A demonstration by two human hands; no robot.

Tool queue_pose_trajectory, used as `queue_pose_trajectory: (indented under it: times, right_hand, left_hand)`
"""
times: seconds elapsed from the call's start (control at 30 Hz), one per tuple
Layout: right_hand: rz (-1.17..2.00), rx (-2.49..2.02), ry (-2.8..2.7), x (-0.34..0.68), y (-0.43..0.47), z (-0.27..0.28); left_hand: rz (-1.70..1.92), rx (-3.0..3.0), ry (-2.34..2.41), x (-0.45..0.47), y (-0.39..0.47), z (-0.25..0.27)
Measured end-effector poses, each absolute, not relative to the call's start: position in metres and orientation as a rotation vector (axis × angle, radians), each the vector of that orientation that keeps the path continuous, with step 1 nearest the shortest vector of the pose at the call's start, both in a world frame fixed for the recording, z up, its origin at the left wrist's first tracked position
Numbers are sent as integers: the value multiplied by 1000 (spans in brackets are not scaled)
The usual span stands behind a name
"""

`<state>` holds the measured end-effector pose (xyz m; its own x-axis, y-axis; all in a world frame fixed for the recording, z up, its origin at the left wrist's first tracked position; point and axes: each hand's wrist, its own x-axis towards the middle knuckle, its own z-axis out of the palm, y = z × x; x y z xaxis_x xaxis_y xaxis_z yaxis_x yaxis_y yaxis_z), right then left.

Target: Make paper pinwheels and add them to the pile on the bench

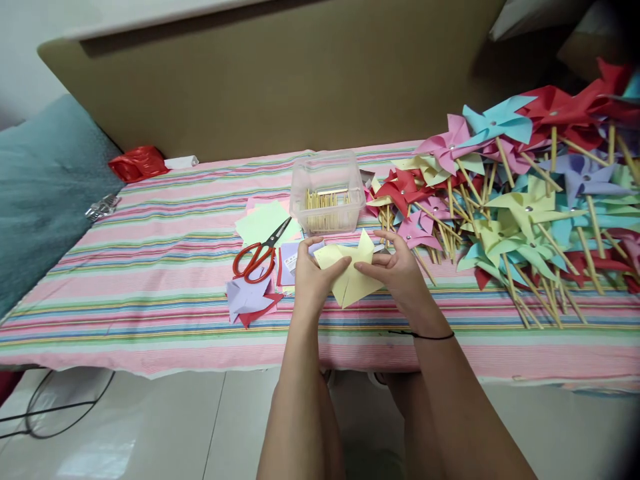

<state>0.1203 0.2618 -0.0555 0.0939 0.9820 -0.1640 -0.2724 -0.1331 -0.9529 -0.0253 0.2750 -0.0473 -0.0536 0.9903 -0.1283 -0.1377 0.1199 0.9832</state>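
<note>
"What're you holding?"
"Yellow paper point(351, 285), dead centre lol. My left hand point(313, 277) and right hand point(404, 275) are pinching it. Scissors point(271, 242) are lying around its nine o'clock, plastic box point(323, 175) sitting at twelve."

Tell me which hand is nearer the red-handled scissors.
Left. The left hand is just to the right of the scissors, holding one side of the yellow paper; the right hand is farther right, holding the paper's other side.

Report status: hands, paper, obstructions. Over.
Left hand and right hand both gripping yellow paper. Paper held over striped cloth. Scissors left of left hand, not touching it; not obstructing.
</note>
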Motion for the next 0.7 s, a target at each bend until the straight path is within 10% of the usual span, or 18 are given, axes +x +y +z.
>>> queue_pose_trajectory:
  times: [0.7]
  right_hand:
    - [1358,-1171,-828,120,263,-57]
  left_hand:
    - [1195,935,1188,-22,273,-42]
